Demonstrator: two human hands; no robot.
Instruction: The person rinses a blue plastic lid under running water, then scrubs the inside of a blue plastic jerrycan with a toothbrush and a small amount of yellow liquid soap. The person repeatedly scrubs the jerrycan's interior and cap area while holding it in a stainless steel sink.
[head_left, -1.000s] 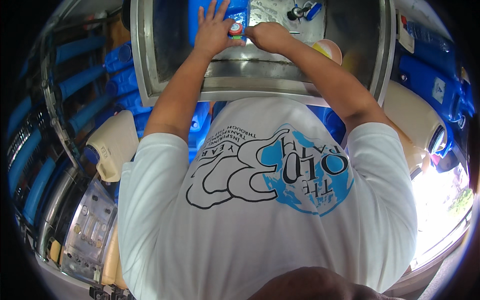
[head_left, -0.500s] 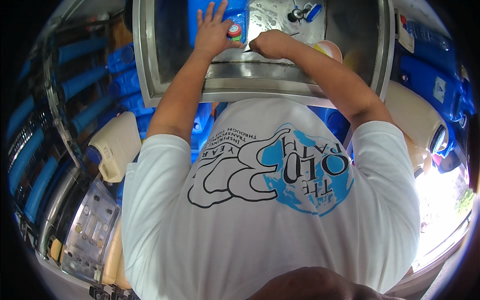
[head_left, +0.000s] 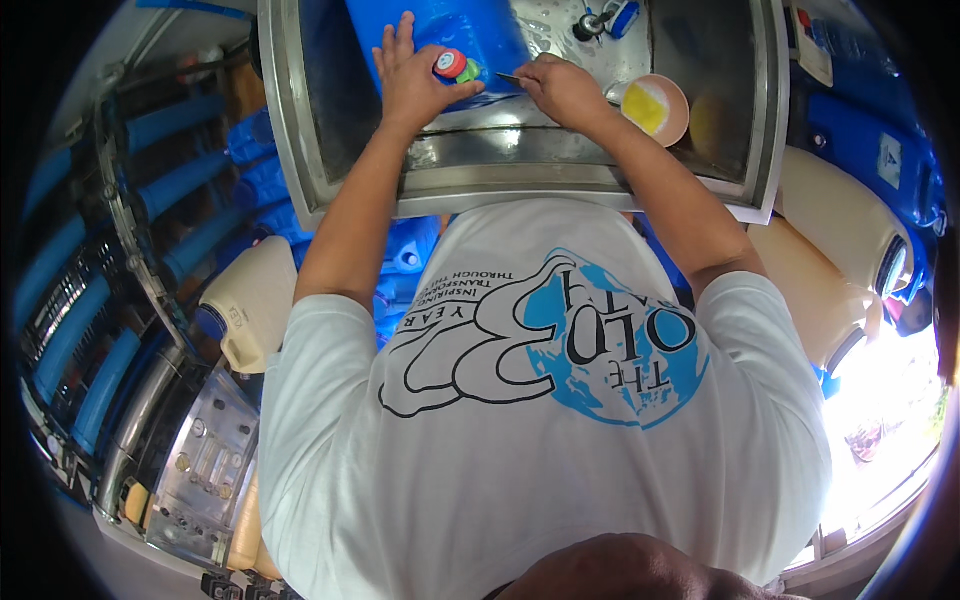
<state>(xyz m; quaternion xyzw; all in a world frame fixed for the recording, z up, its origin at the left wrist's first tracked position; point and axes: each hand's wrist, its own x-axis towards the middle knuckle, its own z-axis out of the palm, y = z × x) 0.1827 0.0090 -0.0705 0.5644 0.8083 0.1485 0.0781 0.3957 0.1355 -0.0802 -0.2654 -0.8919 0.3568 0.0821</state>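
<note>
A blue plastic jug [head_left: 450, 25] lies in the metal sink [head_left: 510, 180] at the top of the head view. On its near end are a red cap [head_left: 450, 64] and a green spout piece [head_left: 469, 71]. My left hand [head_left: 408, 90] rests on the jug's left side, fingers stretched out and the thumb lying just below the green piece. My right hand [head_left: 562, 92] is closed on a thin dark blade [head_left: 509, 77], probably a small knife. Its tip points left, at the jug's near right edge.
Right of my right hand, a pinkish bowl [head_left: 677, 112] holds a yellow sponge [head_left: 645, 108]. A black and blue fitting [head_left: 598, 22] lies farther back in the sink. Cream jugs [head_left: 262, 300] and blue containers [head_left: 870, 140] stand around the sink.
The jug now sits tilted and farther left, its near end swung round. My right hand has drawn back to the right with the blade, leaving the bowl and sponge in fuller view.
</note>
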